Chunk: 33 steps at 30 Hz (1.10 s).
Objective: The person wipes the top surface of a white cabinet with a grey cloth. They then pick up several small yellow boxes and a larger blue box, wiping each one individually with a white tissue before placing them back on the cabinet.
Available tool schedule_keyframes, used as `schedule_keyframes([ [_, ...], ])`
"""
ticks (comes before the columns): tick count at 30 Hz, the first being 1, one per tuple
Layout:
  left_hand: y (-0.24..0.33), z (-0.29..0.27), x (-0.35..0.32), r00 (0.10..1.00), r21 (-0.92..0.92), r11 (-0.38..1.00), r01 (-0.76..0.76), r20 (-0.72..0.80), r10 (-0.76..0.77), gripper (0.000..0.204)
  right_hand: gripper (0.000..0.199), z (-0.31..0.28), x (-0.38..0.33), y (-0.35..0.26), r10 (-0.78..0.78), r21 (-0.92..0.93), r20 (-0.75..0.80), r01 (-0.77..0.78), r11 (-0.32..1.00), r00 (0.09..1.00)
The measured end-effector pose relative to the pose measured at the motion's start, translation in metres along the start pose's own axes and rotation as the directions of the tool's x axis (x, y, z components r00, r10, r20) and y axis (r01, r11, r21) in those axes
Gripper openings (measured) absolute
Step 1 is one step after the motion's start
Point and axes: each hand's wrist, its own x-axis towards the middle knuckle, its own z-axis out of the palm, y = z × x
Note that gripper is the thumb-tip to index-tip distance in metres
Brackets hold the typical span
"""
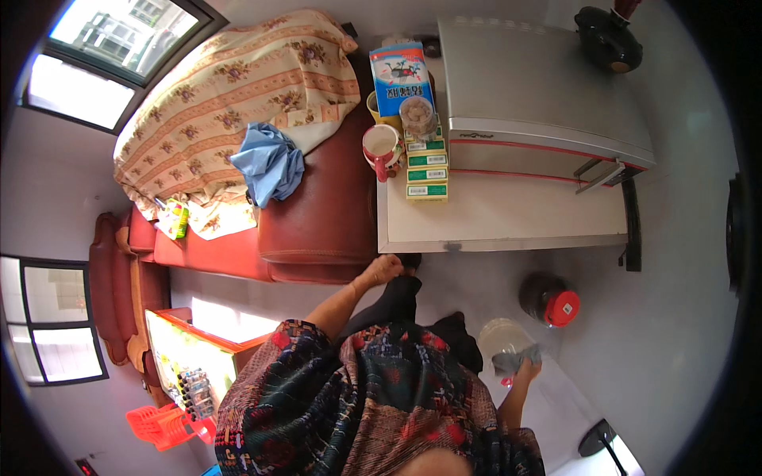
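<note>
Just off the metal-trimmed edge of the pale table, above a strip of floor, the left hand is loosely curled, its contents indiscernible. A limp grey cloth is gripped by the right hand at a rounded, translucent container, flanked by a red-lidded jar; leftward, space is blocked by a smooth red sofa.

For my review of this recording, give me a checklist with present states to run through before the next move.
1. Right hand has hold of the crumpled grey cloth: ok.
2. Left hand empty: cannot tell; its palm is hidden.
3. Cloth touching the pale, translucent round container: cannot tell; they overlap in view.
4. Red lid on the dark, rounded jar: ok.
5. Red-and-white mug well away from the white table's left edge: not ok.
</note>
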Motion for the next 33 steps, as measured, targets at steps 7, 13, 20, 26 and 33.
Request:
schedule_keyframes([
  [7,-0.010,-0.085,0.023,0.981,-0.207,0.965,0.163,-0.072,-0.181,0.029,0.052,0.159,-0.017,-0.148,0.020,0.299,0.049,-0.034,0.954,0.999],
  [13,-0.021,-0.107,0.069,0.968,0.068,0.988,0.141,-0.220,-0.123,0.029,0.049,0.218,-0.066,-0.165,-0.013,0.271,0.224,-0.049,0.961,0.974],
  [20,0.019,-0.070,0.109,0.860,0.089,0.995,-0.041,-0.504,0.080,0.042,0.044,0.196,-0.114,-0.139,0.182,0.059,0.332,-0.213,0.975,0.926],
  [26,0.031,-0.087,0.142,0.684,-0.012,0.995,0.098,-0.725,-0.076,0.056,0.046,0.162,-0.108,-0.135,0.055,0.001,0.278,-0.058,0.998,0.959],
  [33,0.025,-0.122,0.182,0.819,-0.363,0.919,0.155,-0.473,-0.325,0.039,0.041,0.126,-0.132,-0.117,0.092,0.020,0.245,-0.100,0.995,0.965],
])
